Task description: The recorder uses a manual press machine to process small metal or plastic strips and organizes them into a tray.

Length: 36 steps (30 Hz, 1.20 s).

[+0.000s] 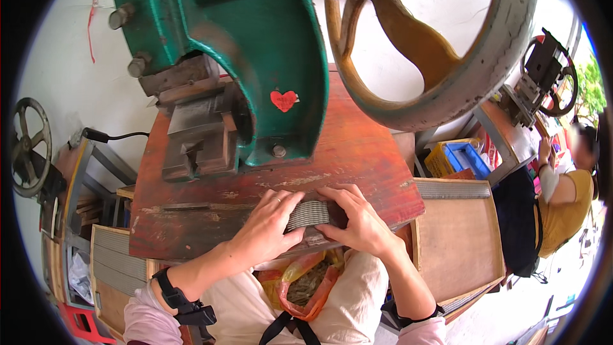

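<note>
Bundle of thin grey strips (308, 214): between the two hands, at the front edge of the bench (364, 153), before the green press (281, 32). Left hand (271, 220) pinches the bundle at its left end, thumb on the near side, fingers on the far side. Right hand (357, 220) pinches the other end the same way; both grips look closed around it, neither spread.

Handling, my judgement: press evenly from both ends so the strips stay flush; let thumbs and fingers squeeze against each other without bowing the middle. Tapping the edges on the wood should even them. Too light a pinch could let the inner strips slide out; too hard could bend them. Best kept well short of the metal block (198, 153) under the press while squaring.

Hard to make out: both ends of the bundle lie under the hands; a dark patch beside the right fingers may be shadow or another piece. Cannot tell whether the bundle rests on wood or is held just above. Top of the press and its wheel (440, 112) are cut off. Scraps (306, 289) in the orange bag (314, 312) are too small to identify.
</note>
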{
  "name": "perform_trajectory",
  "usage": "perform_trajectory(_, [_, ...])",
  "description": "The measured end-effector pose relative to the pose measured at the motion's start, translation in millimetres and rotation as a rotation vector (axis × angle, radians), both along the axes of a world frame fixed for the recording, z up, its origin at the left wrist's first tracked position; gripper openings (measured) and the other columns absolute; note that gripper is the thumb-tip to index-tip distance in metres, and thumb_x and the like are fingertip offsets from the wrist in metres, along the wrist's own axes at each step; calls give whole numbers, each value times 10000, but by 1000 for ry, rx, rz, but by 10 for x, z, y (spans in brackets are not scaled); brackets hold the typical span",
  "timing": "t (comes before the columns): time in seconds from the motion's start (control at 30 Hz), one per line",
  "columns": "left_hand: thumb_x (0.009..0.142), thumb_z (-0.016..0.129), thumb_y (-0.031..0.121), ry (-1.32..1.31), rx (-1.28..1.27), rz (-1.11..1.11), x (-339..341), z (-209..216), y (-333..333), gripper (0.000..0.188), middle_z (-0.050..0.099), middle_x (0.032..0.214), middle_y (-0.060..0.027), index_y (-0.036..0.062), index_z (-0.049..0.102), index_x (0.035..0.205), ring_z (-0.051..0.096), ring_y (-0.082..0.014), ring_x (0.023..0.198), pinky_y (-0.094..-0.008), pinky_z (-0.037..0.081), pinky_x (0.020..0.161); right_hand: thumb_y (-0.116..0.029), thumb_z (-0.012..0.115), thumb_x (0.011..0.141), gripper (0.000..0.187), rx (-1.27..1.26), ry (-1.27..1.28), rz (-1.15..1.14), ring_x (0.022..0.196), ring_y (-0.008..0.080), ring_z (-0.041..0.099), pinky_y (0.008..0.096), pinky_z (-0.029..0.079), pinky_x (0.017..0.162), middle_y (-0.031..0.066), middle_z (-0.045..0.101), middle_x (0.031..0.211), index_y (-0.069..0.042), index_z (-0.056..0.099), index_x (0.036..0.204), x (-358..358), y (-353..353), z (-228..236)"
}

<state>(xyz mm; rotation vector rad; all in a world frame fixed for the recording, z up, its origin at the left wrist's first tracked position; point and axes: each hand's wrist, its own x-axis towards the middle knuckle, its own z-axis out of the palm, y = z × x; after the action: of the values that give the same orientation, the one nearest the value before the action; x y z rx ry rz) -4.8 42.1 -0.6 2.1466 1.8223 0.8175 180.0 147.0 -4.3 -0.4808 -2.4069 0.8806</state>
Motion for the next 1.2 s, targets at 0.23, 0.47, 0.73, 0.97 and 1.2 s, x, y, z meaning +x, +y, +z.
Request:
perform_trajectory(0.23, [732, 714, 139, -71, 198, 1, -246, 167, -210, 597, 522, 1132, -175, -27, 453, 1243, 492, -334, 1032, -388, 425, 896, -99, 768, 662, 680, 6, 49, -96, 1094, 292, 529, 385, 434, 944, 163, 556, 1137, -11, 462, 1263, -234, -200, 281])
perform_trajectory(0.47, [684, 669, -73, -524, 492, 148, -1154, 585, -377, 919, 314, 1298, -127, 62, 133, 1418, 489, -177, 987, -320, 413, 866, -85, 744, 702, 867, 114, 305, 5, 1109, 350, 485, 399, 399, 957, 217, 539, 1150, 83, 203, 1358, -1400, -234, 780])
perform_trajectory(0.73, [710, 725, 60, -516, 204, 314, -1913, 827, 20, 1057, 159, 1422, -231, 46, -65, 1411, 507, -297, 1103, -371, 441, 929, -74, 717, 713, 902, -141, 282, -165, 1192, 373, 438, 404, 368, 985, 266, 505, 1204, 55, 141, 1395, -2232, 10, 780])
perform_trajectory(0.97, [761, 701, 128, -97, 454, 506, -1909, 852, 182, 651, 465, 1208, -263, -1, 366, 1303, 531, -350, 1066, -401, 424, 910, -66, 745, 687, 875, -3, 270, -263, 1261, 387, 349, 426, 273, 1054, 258, 379, 1335, 43, 215, 1375, -2371, 287, 738])
perform_trajectory(1.2, [821, 633, 183, -2, -122, 371, -1837, 394, -788, 293, 561, 992, -206, -8, 577, 1036, 506, -380, 1016, -445, 415, 865, -72, 736, 701, 791, -41, 283, -278, 1246, 378, 371, 417, 296, 1042, 238, 429, 1294, 47, 293, 1344, -2340, 280, 717])
